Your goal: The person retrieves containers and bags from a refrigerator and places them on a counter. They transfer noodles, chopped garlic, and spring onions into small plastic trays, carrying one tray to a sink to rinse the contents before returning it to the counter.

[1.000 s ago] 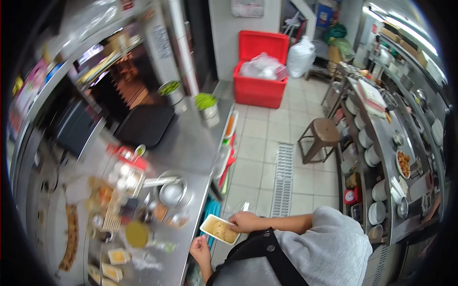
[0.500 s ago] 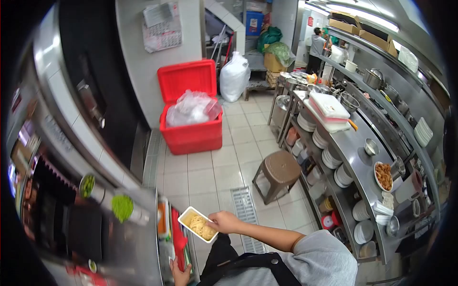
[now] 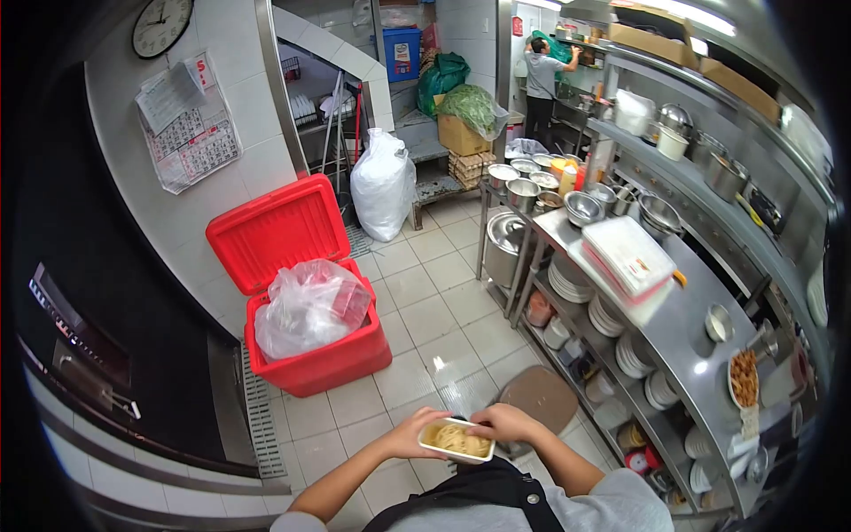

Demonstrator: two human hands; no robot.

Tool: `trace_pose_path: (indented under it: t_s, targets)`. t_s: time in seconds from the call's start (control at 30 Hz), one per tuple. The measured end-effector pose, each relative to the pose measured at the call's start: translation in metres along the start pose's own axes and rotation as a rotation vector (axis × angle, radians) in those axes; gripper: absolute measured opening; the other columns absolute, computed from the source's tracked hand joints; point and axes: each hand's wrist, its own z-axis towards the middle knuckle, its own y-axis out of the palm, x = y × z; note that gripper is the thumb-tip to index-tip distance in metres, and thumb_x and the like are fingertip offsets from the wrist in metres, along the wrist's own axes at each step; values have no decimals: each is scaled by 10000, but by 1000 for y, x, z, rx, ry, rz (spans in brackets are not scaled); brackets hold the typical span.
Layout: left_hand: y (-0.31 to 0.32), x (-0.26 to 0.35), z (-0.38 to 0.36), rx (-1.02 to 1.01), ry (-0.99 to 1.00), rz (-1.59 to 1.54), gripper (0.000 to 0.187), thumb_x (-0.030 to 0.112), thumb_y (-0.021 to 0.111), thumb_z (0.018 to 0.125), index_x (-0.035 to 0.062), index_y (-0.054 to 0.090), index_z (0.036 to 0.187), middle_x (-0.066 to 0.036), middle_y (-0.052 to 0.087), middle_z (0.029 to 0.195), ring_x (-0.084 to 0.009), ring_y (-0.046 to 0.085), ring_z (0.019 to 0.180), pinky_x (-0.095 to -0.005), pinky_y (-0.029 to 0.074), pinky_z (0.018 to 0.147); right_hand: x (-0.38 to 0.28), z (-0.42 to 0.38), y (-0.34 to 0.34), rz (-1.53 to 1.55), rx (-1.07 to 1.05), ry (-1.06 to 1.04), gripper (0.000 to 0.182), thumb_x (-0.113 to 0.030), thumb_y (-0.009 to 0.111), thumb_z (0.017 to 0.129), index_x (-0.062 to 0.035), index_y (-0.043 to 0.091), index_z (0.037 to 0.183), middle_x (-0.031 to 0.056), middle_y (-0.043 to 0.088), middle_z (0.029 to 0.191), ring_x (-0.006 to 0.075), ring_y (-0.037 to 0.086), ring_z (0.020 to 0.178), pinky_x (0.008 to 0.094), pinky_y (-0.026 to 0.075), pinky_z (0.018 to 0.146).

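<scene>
Close to my body, a white rectangular container (image 3: 454,449) holds pale yellow noodles (image 3: 459,438). My left hand (image 3: 417,434) grips its left end, fingers wrapped round the rim. At the right end is my right hand (image 3: 501,423), its fingers closed over the rim and reaching toward the noodles. Whether those fingertips pinch noodles or only the rim is too small to tell. The container is slightly tilted above the tiled floor.
An open red cooler (image 3: 324,377) with plastic bags stands ahead left, beside a white sack (image 3: 383,188). A brown stool (image 3: 539,399) is near my right arm. Steel counters (image 3: 660,337) line the right. Another person (image 3: 542,84) stands far back.
My left hand has risen from the drawer at the lower left and taken hold of the container. Container and right hand moved right, and the view turned and shifted toward the cooler.
</scene>
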Motion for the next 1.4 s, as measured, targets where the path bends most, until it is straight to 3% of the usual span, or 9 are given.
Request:
trace_pose_path:
  t_s: [0.07, 0.17, 0.3, 0.43, 0.7, 0.83, 1.03, 1.27, 1.4]
  targets:
    - [-25, -37, 54, -10, -4, -5, 836, 324, 831, 600, 89, 423, 1291, -133, 471, 1176, -299, 476, 1095, -365, 394, 942, 40, 41, -33, -17, 12, 79, 354, -392, 581, 843, -42, 620, 803, 139, 553, 601, 258, 527, 529, 348, 417, 529]
    - [-57, -81, 116, 168, 66, -17, 762, 311, 826, 606, 86, 457, 1233, -134, 481, 1130, -308, 490, 1059, -375, 411, 914, 93, 108, -87, 211, 29, 275, 321, -353, 627, 843, -34, 645, 879, 27, 525, 599, 75, 439, 576, 267, 382, 525]
    - [-138, -110, 174, 434, -139, -14, 772, 274, 838, 572, 86, 452, 1214, -143, 468, 1095, -324, 491, 1059, -383, 425, 900, 128, 218, -163, 363, 13, 149, 260, -232, 693, 800, -43, 625, 966, -12, 546, 697, 73, 453, 643, 242, 388, 573]
    - [-221, -159, 224, 625, -195, 47, 734, 252, 835, 571, 75, 470, 1182, -139, 469, 1073, -320, 509, 1016, -384, 443, 869, 171, 357, -207, 350, -54, 118, 238, -178, 732, 747, -57, 606, 909, -16, 535, 684, 80, 448, 643, 243, 388, 577]
    - [-396, -318, 351, 772, -256, 97, 731, 211, 838, 543, 72, 485, 1168, -132, 472, 1022, -300, 512, 982, -370, 444, 839, 246, 634, -310, 130, -62, 206, 397, -271, 817, 617, -64, 581, 860, 33, 540, 626, 140, 490, 584, 293, 408, 541]
    - [-495, -375, 423, 751, -182, 64, 723, 195, 825, 553, 73, 480, 1176, -134, 470, 1031, -299, 513, 986, -365, 442, 841, 268, 722, -385, 98, -38, 240, 388, -277, 812, 640, -53, 591, 868, 25, 578, 687, 124, 514, 631, 282, 422, 571]
    - [-620, -445, 531, 760, -169, -28, 738, 186, 832, 546, 86, 478, 1186, -126, 480, 1045, -297, 521, 986, -361, 442, 847, 326, 841, -488, 683, 27, 169, 233, -99, 689, 785, -44, 572, 979, -7, 590, 780, 49, 499, 676, 204, 427, 608]
    - [-730, -537, 612, 895, -306, -5, 713, 164, 822, 542, 49, 483, 1159, -135, 480, 1046, -311, 521, 993, -362, 450, 854, 370, 1035, -558, 140, -47, 103, 246, -137, 733, 724, -53, 563, 881, -16, 536, 723, 65, 473, 650, 253, 423, 579]
    - [-806, -565, 634, 939, -358, 45, 681, 160, 825, 530, 55, 514, 1127, -139, 512, 1025, -324, 525, 967, -371, 443, 851, 380, 1132, -576, 50, -81, 91, 350, -210, 764, 653, -53, 572, 900, 80, 591, 730, 190, 549, 675, 334, 449, 635]
